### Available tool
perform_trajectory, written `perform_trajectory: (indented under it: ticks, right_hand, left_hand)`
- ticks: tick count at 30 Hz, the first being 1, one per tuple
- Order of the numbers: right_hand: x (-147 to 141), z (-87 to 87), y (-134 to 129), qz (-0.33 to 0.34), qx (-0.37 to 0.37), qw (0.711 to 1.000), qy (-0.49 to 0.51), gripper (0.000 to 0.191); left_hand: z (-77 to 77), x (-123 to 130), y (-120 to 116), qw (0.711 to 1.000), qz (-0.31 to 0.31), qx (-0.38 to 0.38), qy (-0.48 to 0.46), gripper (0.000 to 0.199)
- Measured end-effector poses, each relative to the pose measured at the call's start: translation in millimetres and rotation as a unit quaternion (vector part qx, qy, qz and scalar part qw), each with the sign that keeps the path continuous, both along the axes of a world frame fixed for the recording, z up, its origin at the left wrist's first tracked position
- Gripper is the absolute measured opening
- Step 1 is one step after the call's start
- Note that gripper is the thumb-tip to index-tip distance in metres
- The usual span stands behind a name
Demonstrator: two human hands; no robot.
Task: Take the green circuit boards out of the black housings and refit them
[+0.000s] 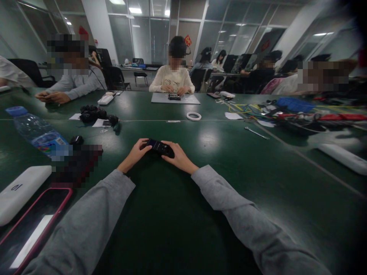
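Both my hands hold a small black handheld device (156,146) just over the green table. A dark screen takes up its left part, and small round controls show on its right part; its exact kind is unclear. My left hand (139,152) grips the left end, thumb on the near edge. Around the right end closes my right hand (176,156), with its thumb along the near side. The fingers behind and under the device are partly hidden. Grey sleeves cover both forearms.
Left of me are a phone in a red case (37,225), a white power bank (23,191) and a tilted water bottle (40,131). Beyond lie black gadgets (97,114), a white ring (194,116) and a wrench (256,133). Cables (249,109) crowd the right. Co-workers sit opposite.
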State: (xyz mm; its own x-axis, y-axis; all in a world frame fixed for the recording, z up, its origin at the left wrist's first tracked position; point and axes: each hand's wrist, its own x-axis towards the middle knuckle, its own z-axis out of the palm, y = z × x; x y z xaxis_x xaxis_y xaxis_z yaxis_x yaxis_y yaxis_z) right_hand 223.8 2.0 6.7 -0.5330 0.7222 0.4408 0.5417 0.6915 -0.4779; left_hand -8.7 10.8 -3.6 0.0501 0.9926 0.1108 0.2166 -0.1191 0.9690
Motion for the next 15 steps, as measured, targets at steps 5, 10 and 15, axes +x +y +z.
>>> perform_trajectory:
  ticks: [5, 10, 15]
  right_hand:
    - [1.6, -0.7, -0.7, 0.004, -0.002, 1.0, 0.0, 0.058]
    - [1.3, 1.0, -1.0, 0.022, -0.016, 0.999, 0.02, 0.058]
    - [1.2, -0.4, 1.0, 0.021, -0.058, 0.996, 0.07, 0.05]
  left_hand:
    - [7.4, -0.1, -5.9, 1.0, -0.011, 0.003, 0.0, 0.049]
    - [11.5, 0.1, -8.4, 1.0, -0.019, 0.014, -0.005, 0.048]
    - [12.4, -1.3, -10.3, 1.0, -0.03, 0.006, 0.001, 0.049]
